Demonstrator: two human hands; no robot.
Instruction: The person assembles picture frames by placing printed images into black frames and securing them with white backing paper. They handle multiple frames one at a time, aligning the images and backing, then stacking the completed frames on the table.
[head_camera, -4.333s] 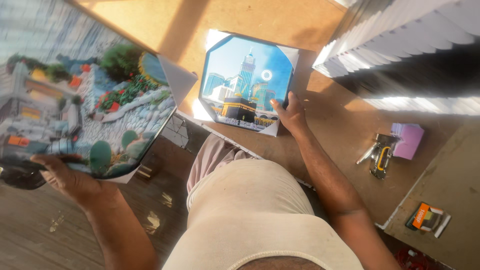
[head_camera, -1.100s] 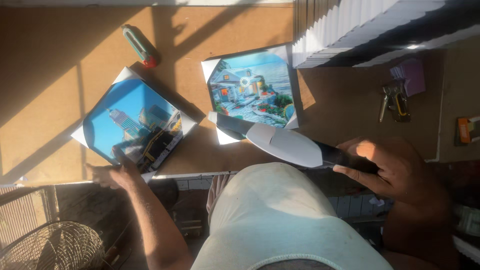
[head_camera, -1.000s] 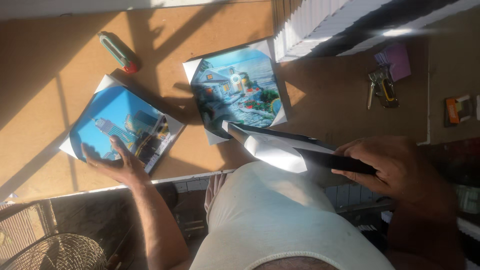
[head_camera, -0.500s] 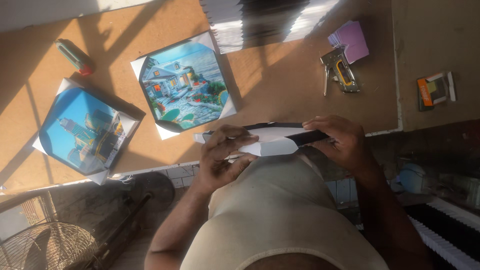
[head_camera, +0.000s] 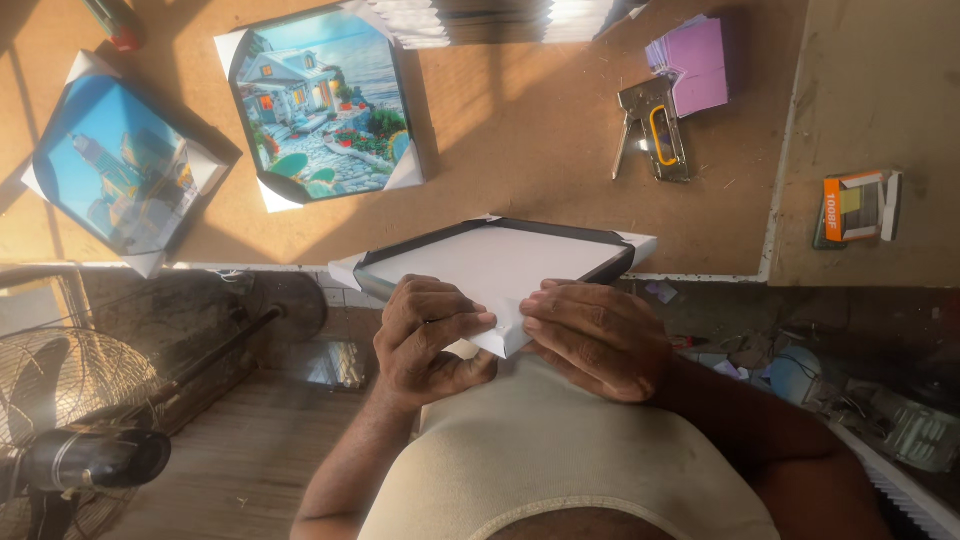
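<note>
A black picture frame (head_camera: 500, 262) with a white sheet over its back lies face down at the table's near edge, tilted toward me. My left hand (head_camera: 425, 335) and my right hand (head_camera: 590, 335) both pinch the near white corner of the sheet against the frame, fingertips almost touching. Two wrapped pictures rest on the brown table (head_camera: 520, 130): a cottage-garden picture (head_camera: 320, 105) in the middle and a blue city picture (head_camera: 115, 165) at the left.
A metal staple gun (head_camera: 652, 135) lies right of centre beside purple paper slips (head_camera: 695, 60). An orange-and-white small box (head_camera: 860, 205) sits at the far right. A stack of frames (head_camera: 500, 15) lines the top edge. A standing fan (head_camera: 80, 410) is on the floor, lower left.
Earlier my left hand set the blue city picture on the table while my right held the frame. Both hands have since come together on the frame's near corner; the view has shifted right.
</note>
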